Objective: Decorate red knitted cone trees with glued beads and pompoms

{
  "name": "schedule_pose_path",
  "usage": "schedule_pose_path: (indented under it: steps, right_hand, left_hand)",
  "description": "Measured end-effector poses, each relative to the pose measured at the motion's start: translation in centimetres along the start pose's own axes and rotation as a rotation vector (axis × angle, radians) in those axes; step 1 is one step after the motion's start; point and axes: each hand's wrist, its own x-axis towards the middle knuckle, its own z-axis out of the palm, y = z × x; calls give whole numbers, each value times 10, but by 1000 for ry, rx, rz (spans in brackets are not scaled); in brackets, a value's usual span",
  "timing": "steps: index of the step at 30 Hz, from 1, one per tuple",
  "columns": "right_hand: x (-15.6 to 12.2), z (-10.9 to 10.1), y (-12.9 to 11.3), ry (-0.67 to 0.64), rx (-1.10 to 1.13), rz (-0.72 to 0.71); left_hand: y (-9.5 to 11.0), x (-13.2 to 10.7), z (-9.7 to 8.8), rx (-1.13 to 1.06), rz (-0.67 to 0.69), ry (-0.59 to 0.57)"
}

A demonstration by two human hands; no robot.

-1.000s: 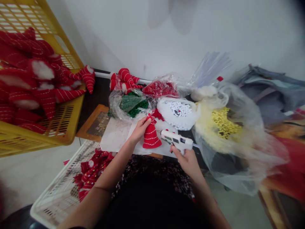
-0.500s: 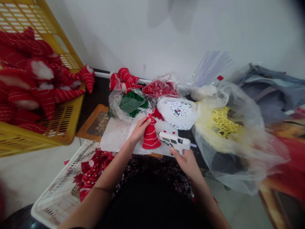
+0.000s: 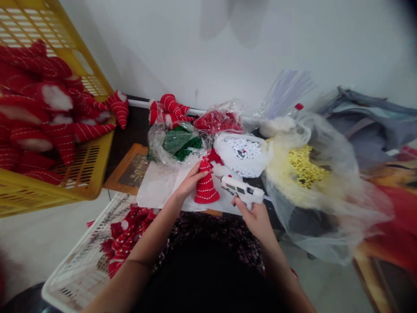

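Observation:
A red cone-shaped hat with white stripes point(image 3: 206, 188) stands upright on a white sheet point(image 3: 158, 188), and my left hand point(image 3: 189, 183) grips its left side near the tip. My right hand point(image 3: 253, 216) is wrapped round the grip of a white glue gun point(image 3: 241, 189). The gun's nozzle points left, close to the cone's upper right side.
Bags of green pieces point(image 3: 178, 142), red pieces point(image 3: 219, 120), white beads point(image 3: 244, 152) and yellow beads point(image 3: 304, 166) lie behind the cone. A yellow crate point(image 3: 81, 174) of red striped hats stands at the left. A white basket point(image 3: 74, 261) with more hats sits at the lower left.
The glue gun's nozzle has lifted from the cone's lower side toward its upper side. My left hand slid a little down the cone.

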Motion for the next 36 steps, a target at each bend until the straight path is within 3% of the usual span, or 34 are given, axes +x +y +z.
schedule_pose_path:
  steps: [9,20,36]
  right_hand:
    - [10,12,-8,-7,37,-29]
    - [11,14,-17,-43,24,4]
    - [12,13,-16,-66,-37,-22]
  left_hand:
    - [3,1,4,-29,44,-5]
    - [7,-3,3,-52,48,-75]
    - [9,-3,5,-57,40,-90]
